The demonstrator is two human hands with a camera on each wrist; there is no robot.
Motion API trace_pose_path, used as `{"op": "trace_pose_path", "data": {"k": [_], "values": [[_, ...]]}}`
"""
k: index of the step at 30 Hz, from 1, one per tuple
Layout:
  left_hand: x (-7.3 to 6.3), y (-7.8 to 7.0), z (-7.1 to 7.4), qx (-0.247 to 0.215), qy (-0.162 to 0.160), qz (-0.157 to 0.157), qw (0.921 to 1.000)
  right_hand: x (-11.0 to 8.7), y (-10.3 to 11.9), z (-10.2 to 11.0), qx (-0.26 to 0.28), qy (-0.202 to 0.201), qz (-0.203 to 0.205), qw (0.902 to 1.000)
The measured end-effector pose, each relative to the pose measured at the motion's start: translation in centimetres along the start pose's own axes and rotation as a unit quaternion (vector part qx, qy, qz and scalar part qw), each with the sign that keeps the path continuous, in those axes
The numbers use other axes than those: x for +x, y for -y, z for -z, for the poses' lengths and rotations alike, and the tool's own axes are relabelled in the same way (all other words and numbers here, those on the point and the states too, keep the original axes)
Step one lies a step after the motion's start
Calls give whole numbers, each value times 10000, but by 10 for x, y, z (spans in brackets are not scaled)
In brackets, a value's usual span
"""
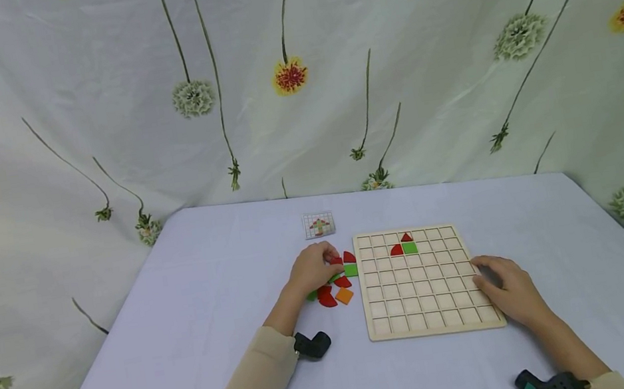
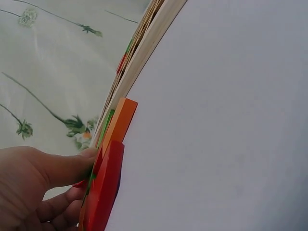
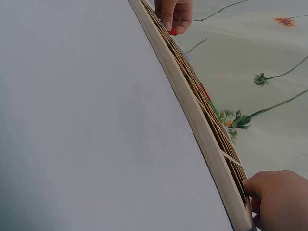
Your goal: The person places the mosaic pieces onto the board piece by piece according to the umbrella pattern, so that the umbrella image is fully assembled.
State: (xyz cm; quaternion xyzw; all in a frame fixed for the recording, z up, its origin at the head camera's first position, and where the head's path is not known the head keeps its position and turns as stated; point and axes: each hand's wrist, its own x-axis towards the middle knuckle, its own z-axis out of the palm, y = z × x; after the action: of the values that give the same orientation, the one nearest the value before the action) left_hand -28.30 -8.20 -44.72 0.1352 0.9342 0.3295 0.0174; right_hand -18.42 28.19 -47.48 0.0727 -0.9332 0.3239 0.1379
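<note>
Over a loose pile of flat coloured pieces, the left hand [image 1: 309, 270] pinches a small red piece [image 3: 173, 32] between thumb and fingers; its full outline is hidden. Around that hand lie red quarter-round pieces [image 1: 326, 298], green pieces [image 1: 351, 270] and an orange square [image 1: 344, 296]. To the right is a square wooden grid board [image 1: 405, 289]. Its upper part bears a red triangle [image 1: 406, 237], a green square [image 1: 410, 248] and a red quarter-round [image 1: 396, 250]. My right hand [image 1: 511, 291] rests on the board's right edge, thumb and forefinger touching the rim apart from each other.
A small picture card [image 1: 318, 224] showing a coloured pattern on a grid lies behind the pile. Everything rests on a white-covered table [image 1: 196, 312]. A flower-printed cloth [image 1: 383, 22] hangs behind it. Black devices are strapped to both wrists.
</note>
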Motion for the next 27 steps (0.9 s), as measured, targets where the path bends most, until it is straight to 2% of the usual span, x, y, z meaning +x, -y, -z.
{"op": "trace_pose_path", "data": {"k": [8,16,22,27], "values": [[-1,-1,0,-283,67,128,9995,-1,1,0,1,-11,-5,10000],[-1,-1,1,-726,-129,76,9972,0,3,1,-47,-123,113,9998],[2,-8,3,-776,-191,48,9968,0,3,1,-29,-127,115,9998],[4,-17,3,-751,-242,-132,9968,0,2,1,-9,-95,62,9999]]}}
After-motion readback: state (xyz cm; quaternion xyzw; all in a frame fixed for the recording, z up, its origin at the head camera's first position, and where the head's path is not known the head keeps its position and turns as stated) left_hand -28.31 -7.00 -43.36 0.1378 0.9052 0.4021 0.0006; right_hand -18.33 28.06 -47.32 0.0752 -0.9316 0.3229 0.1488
